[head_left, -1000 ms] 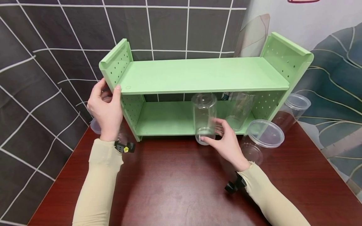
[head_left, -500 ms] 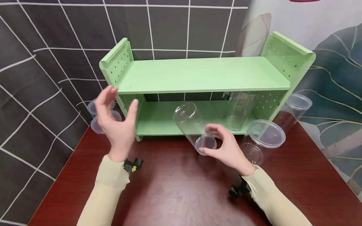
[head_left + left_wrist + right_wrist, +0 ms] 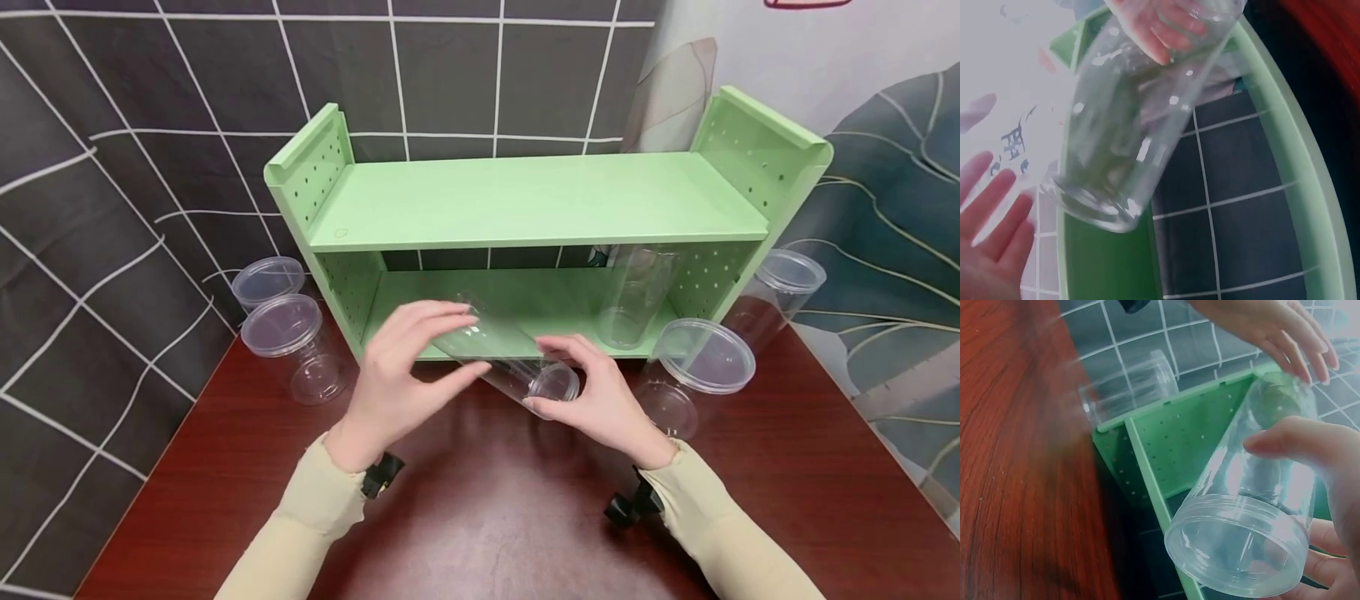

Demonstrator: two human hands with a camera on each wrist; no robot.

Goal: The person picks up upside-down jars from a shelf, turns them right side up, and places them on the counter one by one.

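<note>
My right hand (image 3: 596, 392) grips a clear plastic jar (image 3: 504, 340) near its ridged rim end, thumb on one side and fingers on the other. The jar lies tilted in the air, its far end pointing up and left in the head view, in front of the green shelf (image 3: 540, 200). My left hand (image 3: 401, 375) reaches toward that far end with fingers extended. In the left wrist view, its spread fingers stand beside the jar (image 3: 1116, 137) with a gap between. The right wrist view shows the round rim end of the jar (image 3: 1238, 547) close up.
Another clear jar (image 3: 630, 312) stands upright on the lower shelf, right side. Two lidded jars (image 3: 281, 329) stand left of the shelf. To its right are a front lidded jar (image 3: 708, 354) and one behind (image 3: 791, 271). All rests on a dark red table (image 3: 465, 533).
My left hand has left the shelf's left side and moved right and down to the jar. My right hand has tipped the jar from upright to a leftward slant.
</note>
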